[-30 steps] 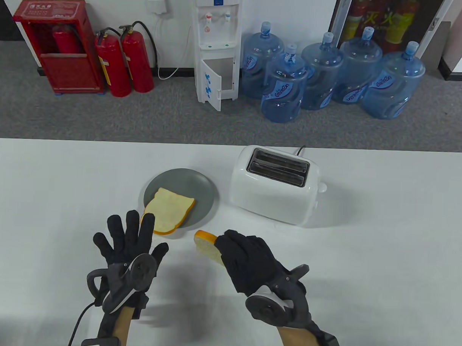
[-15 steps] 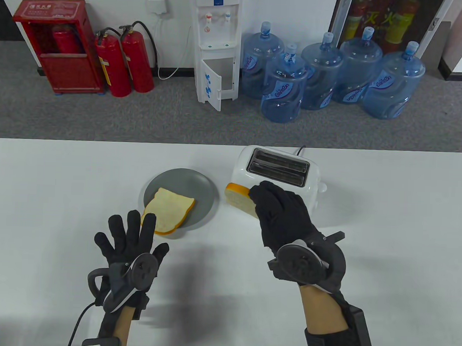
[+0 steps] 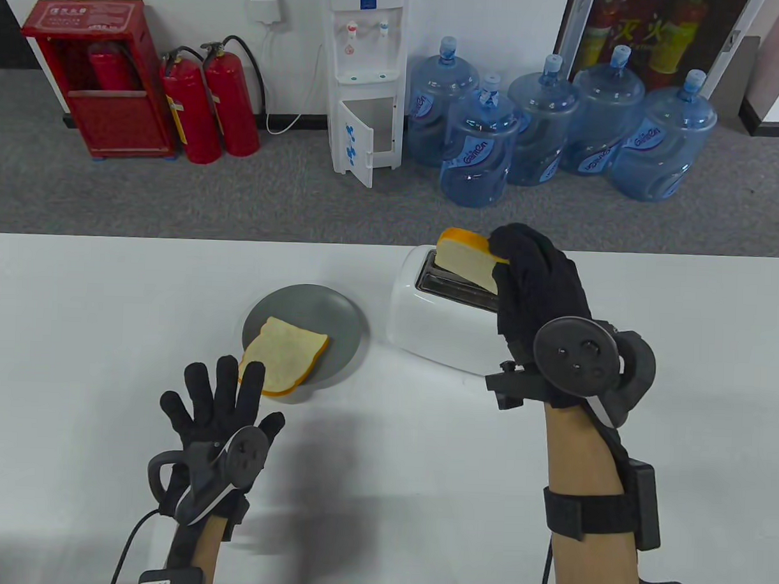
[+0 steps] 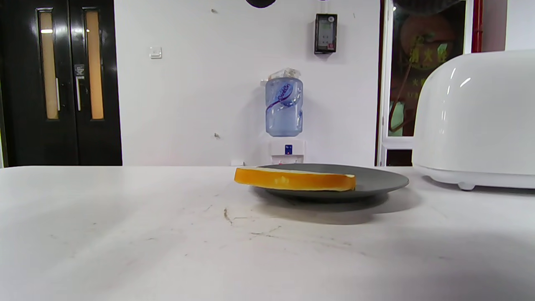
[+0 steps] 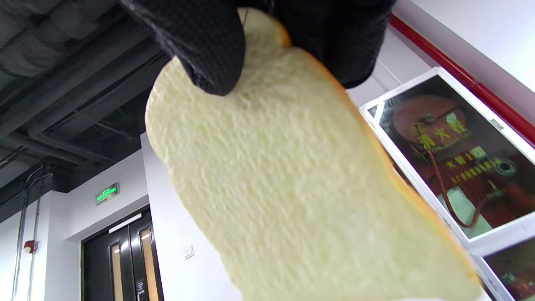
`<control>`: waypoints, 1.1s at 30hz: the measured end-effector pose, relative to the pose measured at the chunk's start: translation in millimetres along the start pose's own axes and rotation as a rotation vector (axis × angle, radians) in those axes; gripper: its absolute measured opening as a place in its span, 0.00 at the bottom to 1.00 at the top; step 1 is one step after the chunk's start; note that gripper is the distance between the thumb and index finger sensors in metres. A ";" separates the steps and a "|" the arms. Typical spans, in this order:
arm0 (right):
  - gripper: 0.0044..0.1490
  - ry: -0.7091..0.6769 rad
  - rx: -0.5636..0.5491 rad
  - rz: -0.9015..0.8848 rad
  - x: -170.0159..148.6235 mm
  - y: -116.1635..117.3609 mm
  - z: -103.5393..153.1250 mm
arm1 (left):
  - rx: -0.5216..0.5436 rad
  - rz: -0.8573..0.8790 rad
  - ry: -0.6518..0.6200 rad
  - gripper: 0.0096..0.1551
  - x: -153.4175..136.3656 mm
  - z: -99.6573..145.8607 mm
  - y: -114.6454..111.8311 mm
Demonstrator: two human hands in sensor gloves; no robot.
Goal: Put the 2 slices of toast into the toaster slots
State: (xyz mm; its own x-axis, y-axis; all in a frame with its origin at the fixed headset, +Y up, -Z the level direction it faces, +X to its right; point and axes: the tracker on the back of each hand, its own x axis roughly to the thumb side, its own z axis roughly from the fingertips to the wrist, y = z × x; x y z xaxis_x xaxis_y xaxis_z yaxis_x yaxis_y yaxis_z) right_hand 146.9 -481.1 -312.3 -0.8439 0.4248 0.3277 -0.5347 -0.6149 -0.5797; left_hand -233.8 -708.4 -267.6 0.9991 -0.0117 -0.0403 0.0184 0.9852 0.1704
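Note:
A white two-slot toaster (image 3: 436, 325) (image 4: 476, 121) stands right of the table's middle. My right hand (image 3: 530, 278) pinches one toast slice (image 3: 467, 259) (image 5: 301, 184) by its edge and holds it tilted above the toaster's slots. In the right wrist view the thumb (image 5: 200, 46) presses on the slice's pale face. The second toast slice (image 3: 285, 362) (image 4: 294, 179) lies flat on a grey plate (image 3: 328, 315) (image 4: 376, 182), overhanging its near rim. My left hand (image 3: 223, 395) rests on the table just in front of that slice, fingers spread and holding nothing.
The toaster's black cord (image 3: 507, 253) runs off the far table edge. Beyond the table, on the floor, stand several blue water bottles (image 3: 548, 138), a white water dispenser (image 3: 365, 80) and red fire extinguishers (image 3: 208, 103).
My right hand has carried its toast slice from the near table up and away, to above the toaster slots. The left hand and the plated slice have stayed put.

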 end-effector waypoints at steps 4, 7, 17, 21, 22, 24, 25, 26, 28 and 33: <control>0.33 0.030 0.026 0.007 -4.4 11.7 -14.9 | -0.011 -0.007 0.004 0.45 -3.0 -1.1 0.0; 0.33 0.049 0.037 0.017 -7.2 20.0 -24.8 | -0.010 0.001 0.005 0.45 -3.9 -1.1 0.1; 0.33 0.140 0.079 -0.027 -28.9 59.7 -37.5 | -0.028 -0.032 -0.025 0.45 3.3 -1.1 -1.0; 0.33 0.172 0.101 -0.030 -40.1 76.1 -39.3 | -0.017 -0.035 -0.029 0.45 3.5 -1.3 -0.4; 0.33 0.181 0.108 -0.037 -43.7 79.2 -39.5 | -0.020 -0.037 -0.029 0.45 3.5 -1.2 -0.4; 0.33 0.210 0.101 -0.068 -51.7 84.6 -39.3 | -0.023 -0.038 -0.028 0.45 3.1 -0.9 -0.4; 0.33 0.228 0.099 -0.087 -56.4 86.5 -39.4 | -0.023 -0.039 -0.027 0.45 2.7 -0.7 -0.2; 0.33 0.249 0.093 -0.109 -60.8 88.0 -39.3 | -0.022 -0.037 -0.025 0.45 1.9 -0.5 0.1; 0.32 0.288 0.094 -0.162 -71.2 91.8 -39.0 | -0.015 -0.030 -0.022 0.45 0.4 -0.4 1.3; 0.33 0.291 0.114 -0.126 -80.3 99.5 -38.2 | -0.023 -0.027 -0.028 0.45 1.7 -0.3 -0.2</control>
State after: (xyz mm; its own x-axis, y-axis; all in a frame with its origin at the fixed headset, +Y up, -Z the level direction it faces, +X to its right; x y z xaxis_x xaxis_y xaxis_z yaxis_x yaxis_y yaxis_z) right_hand 163.2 -551.0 -424.8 -0.7315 0.6639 0.1556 -0.6495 -0.6089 -0.4554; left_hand -232.1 -708.5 -268.0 0.9989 -0.0425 -0.0173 0.0445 0.9881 0.1474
